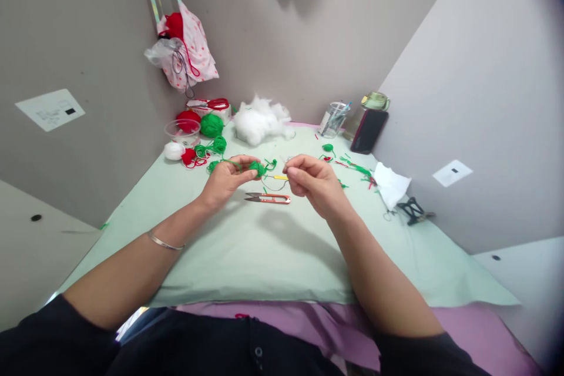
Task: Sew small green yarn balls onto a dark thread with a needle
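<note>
My left hand [229, 179] grips a small green crocheted piece [257, 169] between thumb and fingers, and green yarn trails off it on both sides. Across from it, my right hand [311, 179] is closed in a pinch; whatever lies between its fingertips is too small to make out. A thin dark thread [275, 189] curves between the green piece and the right hand. Between the two hands shows a yellow-handled crochet hook [279, 177], partly hidden by the right hand. Just below lies a pair of orange thread snips [268, 198] on the pale green cloth [282, 258].
White stuffing [262, 120] is heaped at the back. Green yarn balls [212, 125], a clear bowl [181, 132] and red scissors [215, 104] stand left. Yarn scraps [359, 168], a phone [370, 130], a clear cup [335, 119] and white cloth [391, 185] are right.
</note>
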`<state>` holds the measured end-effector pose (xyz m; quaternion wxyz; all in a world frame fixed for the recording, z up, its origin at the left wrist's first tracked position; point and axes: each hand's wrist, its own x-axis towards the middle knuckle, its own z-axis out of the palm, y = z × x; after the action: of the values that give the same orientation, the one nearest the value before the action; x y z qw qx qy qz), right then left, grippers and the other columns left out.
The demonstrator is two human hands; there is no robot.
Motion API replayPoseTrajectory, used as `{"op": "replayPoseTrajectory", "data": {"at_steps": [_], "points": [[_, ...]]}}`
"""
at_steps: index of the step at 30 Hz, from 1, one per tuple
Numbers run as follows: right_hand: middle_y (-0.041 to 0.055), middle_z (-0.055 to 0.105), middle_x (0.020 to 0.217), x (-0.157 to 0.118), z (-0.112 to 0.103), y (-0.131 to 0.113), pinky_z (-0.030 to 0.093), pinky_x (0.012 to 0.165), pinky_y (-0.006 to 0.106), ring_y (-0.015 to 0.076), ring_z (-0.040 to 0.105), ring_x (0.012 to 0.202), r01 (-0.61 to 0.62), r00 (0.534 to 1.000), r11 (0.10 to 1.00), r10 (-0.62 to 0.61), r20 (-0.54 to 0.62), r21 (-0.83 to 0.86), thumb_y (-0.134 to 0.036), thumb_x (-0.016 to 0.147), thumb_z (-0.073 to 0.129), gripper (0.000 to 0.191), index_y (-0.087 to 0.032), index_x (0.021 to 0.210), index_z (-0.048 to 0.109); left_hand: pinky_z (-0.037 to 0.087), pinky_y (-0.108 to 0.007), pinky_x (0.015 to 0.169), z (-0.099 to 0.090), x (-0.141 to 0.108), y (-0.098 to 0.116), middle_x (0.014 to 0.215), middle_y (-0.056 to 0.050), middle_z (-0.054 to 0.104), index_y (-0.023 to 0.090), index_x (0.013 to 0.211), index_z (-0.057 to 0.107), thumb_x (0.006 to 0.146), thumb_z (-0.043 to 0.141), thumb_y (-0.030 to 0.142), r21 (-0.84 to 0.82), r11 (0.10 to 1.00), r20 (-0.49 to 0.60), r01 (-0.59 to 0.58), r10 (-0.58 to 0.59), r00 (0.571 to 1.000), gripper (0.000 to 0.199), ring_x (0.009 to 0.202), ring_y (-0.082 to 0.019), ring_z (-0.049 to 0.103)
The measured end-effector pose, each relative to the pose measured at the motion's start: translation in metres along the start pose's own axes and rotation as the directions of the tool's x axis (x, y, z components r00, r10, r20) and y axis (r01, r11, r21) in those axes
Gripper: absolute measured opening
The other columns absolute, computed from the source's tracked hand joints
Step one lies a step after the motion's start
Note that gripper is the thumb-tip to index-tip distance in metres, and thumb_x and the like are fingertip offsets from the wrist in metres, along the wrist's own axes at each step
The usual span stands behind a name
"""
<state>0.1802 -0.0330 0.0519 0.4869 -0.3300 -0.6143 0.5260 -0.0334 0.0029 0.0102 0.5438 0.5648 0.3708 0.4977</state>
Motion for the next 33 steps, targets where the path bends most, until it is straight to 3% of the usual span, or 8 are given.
{"op": "replayPoseTrajectory", "data": {"at_steps": [4,11,15,20,25,33], "points": [[-0.0053,0.043,0.058,-0.002,-0.005,-0.007,0.036,0.048,0.025,0.0085,0.035,0.049,0.053,0.998,0.989,-0.049,-0.034,0.137,-0.043,0.079,0.074,0.026,-0.021,0.083,0.062,0.051,-0.032,0.079,-0.003,0.005,-0.009,0.088,-0.006,0.070,0.014,0.097,0.069,0.066,0.081,0.034,0.179,0.984,-0.013,-0.015,0.017,1.000,0.039,0.080,-0.018,0.065],[-0.0048,0.039,0.059,0.001,-0.006,-0.010,0.031,0.046,0.023,0.0083,0.032,0.051,0.110,0.992,0.970,-0.095,-0.078,0.217,-0.041,0.077,0.076,0.024,-0.021,0.081,0.062,0.051,-0.032,0.077,0.009,-0.001,-0.019,0.084,-0.003,0.066,0.016,0.096,0.067,0.071,0.074,0.031,0.340,0.939,0.138,-0.045,-0.003,0.990,0.029,0.079,-0.017,0.062],[-0.0051,0.041,0.058,0.000,-0.012,-0.012,0.028,0.046,0.022,0.0070,0.030,0.049,0.104,0.994,0.975,-0.094,-0.064,0.194,-0.039,0.078,0.076,0.023,-0.020,0.080,0.063,0.054,-0.035,0.079,0.004,0.001,-0.019,0.089,-0.003,0.066,0.017,0.106,0.066,0.075,0.076,0.039,0.139,0.987,0.162,0.081,-0.103,0.981,0.039,0.081,-0.018,0.065],[-0.0028,0.051,0.061,0.000,-0.006,-0.006,0.029,0.048,0.024,0.0073,0.037,0.051,0.001,1.000,0.999,-0.002,-0.023,-0.042,-0.038,0.081,0.073,0.022,-0.017,0.083,0.068,0.051,-0.041,0.098,-0.002,0.001,-0.010,0.101,-0.004,0.068,0.021,0.108,0.069,0.077,0.078,0.036,-0.146,0.985,0.183,0.094,-0.067,0.981,0.036,0.093,-0.019,0.067],[-0.0026,0.052,0.061,0.000,0.009,-0.001,0.028,0.051,0.024,0.0080,0.037,0.055,-0.022,1.000,0.933,0.012,-0.029,-0.358,-0.035,0.083,0.066,0.021,-0.014,0.078,0.067,0.050,-0.043,0.099,0.002,-0.002,-0.002,0.103,-0.005,0.071,0.020,0.107,0.071,0.077,0.078,0.036,-0.193,0.974,0.187,0.119,-0.082,0.979,0.034,0.089,-0.019,0.068],[-0.0029,0.051,0.060,-0.003,0.013,0.000,0.029,0.052,0.024,0.0092,0.040,0.055,-0.074,0.997,0.888,0.077,-0.013,-0.454,-0.031,0.083,0.060,0.019,-0.014,0.078,0.066,0.049,-0.042,0.100,0.002,-0.003,0.001,0.105,-0.005,0.071,0.020,0.105,0.072,0.078,0.077,0.034,-0.200,0.974,0.182,0.106,-0.070,0.981,0.031,0.092,-0.019,0.068]]}}
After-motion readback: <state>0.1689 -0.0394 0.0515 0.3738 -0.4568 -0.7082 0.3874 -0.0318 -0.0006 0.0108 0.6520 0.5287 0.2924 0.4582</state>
